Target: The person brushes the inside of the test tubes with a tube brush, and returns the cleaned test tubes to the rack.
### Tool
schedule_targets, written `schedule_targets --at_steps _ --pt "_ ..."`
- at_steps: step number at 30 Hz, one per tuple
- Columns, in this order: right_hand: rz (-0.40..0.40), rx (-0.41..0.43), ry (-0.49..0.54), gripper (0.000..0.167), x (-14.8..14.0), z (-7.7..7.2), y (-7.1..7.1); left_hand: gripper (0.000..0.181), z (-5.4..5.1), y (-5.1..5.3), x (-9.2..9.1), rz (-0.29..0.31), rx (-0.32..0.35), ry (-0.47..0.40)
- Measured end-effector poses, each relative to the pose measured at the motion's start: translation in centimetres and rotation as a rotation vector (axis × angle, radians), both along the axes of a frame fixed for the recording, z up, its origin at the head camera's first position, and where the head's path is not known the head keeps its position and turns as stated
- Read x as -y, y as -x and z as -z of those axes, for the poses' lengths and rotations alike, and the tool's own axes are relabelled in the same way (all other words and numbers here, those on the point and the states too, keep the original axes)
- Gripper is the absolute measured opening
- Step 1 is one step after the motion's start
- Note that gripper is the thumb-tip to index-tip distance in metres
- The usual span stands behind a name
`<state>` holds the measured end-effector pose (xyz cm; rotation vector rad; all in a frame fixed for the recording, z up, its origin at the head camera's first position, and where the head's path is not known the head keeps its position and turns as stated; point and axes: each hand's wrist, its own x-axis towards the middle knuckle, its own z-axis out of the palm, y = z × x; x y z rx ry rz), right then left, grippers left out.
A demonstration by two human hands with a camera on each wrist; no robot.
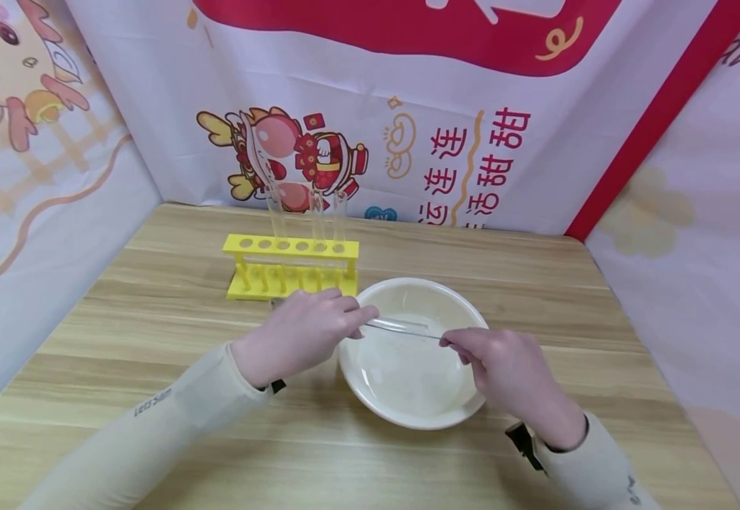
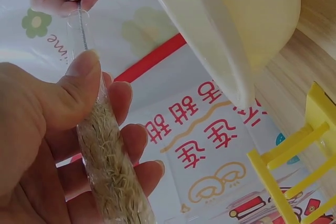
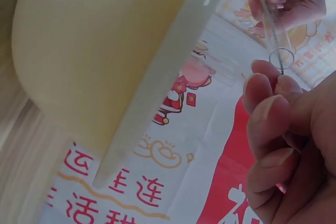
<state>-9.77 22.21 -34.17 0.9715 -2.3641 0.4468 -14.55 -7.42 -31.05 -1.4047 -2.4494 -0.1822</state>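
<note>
My left hand (image 1: 309, 326) holds a clear glass test tube (image 1: 401, 326) over the white basin (image 1: 411, 382). In the left wrist view, the fingers and thumb curl round the tube. Pale bristles of a test tube brush (image 2: 110, 166) fill the part of the tube near the left hand. The brush's twisted wire runs out of the open mouth. My right hand (image 1: 513, 368) pinches that wire between thumb and fingers, just outside the tube's rim, as the right wrist view shows. The wire's far end is hidden in the right hand.
Behind the left hand stands a yellow test tube rack (image 1: 289, 244) with three clear test tubes (image 1: 317, 216) upright in it. All of this is on a wood-grain table (image 1: 153, 312). Printed cloths (image 1: 344, 78) hang round the back and sides.
</note>
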Motion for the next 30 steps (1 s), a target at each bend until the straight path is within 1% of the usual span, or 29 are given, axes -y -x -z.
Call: schedule_targets --at_steps 3,5,10,15,19,23,26,30 --pt "0.003 -0.075 -0.012 0.018 -0.1 0.1 0.1 0.042 0.0 0.1 0.0 0.000 0.008 -0.006" --pt "0.006 -0.117 -0.025 0.017 -0.2 0.2 0.1 0.042 0.0 0.1 0.0 0.000 0.009 -0.010" --pt "0.004 -0.187 -0.053 0.025 -0.6 0.1 0.3 0.042 -0.1 0.3 -0.1 0.004 0.025 -0.010" --pt "0.010 -0.236 -0.064 0.033 -0.9 0.0 0.4 0.042 -0.4 0.3 -0.2 0.010 0.033 -0.007" --pt "0.019 -0.265 -0.069 0.035 -1.1 0.0 0.4 0.042 -0.5 0.4 -0.2 0.010 0.023 -0.011" --pt "0.017 -0.294 -0.081 0.038 -1.2 0.0 0.5 0.045 -0.7 0.5 -0.2 0.007 0.038 -0.009" --pt "0.008 -0.339 -0.090 0.038 -1.2 0.0 0.6 0.046 -0.8 0.6 -0.3 0.010 0.039 -0.003" --pt "0.009 -0.416 -0.113 0.037 -1.2 -0.1 0.5 0.045 -0.8 0.7 -0.3 0.020 0.016 -0.009"
